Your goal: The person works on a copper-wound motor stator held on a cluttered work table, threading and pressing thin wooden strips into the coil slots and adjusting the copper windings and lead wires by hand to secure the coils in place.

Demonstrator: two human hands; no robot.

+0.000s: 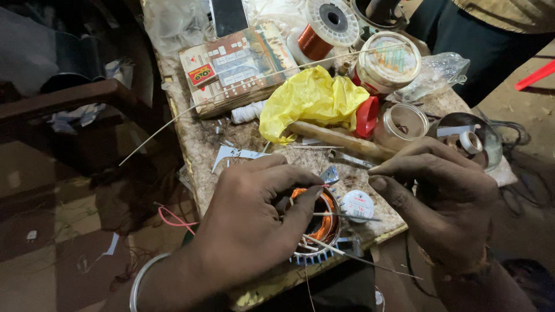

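The left hand (pixel 254 225) clamped the copper-wound stator (pixel 317 222) at the table (pixel 202 144) edge. The right hand (pixel 445 196), at three o'clock, pinched a thin wire (pixel 347 216) running nine-to-three toward the coil.

Left hand (pixel 248 231): bare, grimy at the fingers.
Left wrist: thin silver bangle (pixel 141 280), no sleeve showing.
Right hand (pixel 445 199): bare, with a band (pixel 457 267) at the wrist.

two hands (pixel 248 225), one copper-wound stator (pixel 321 228), one yellow bag (pixel 312 98), two wire spools (pixel 321 29)
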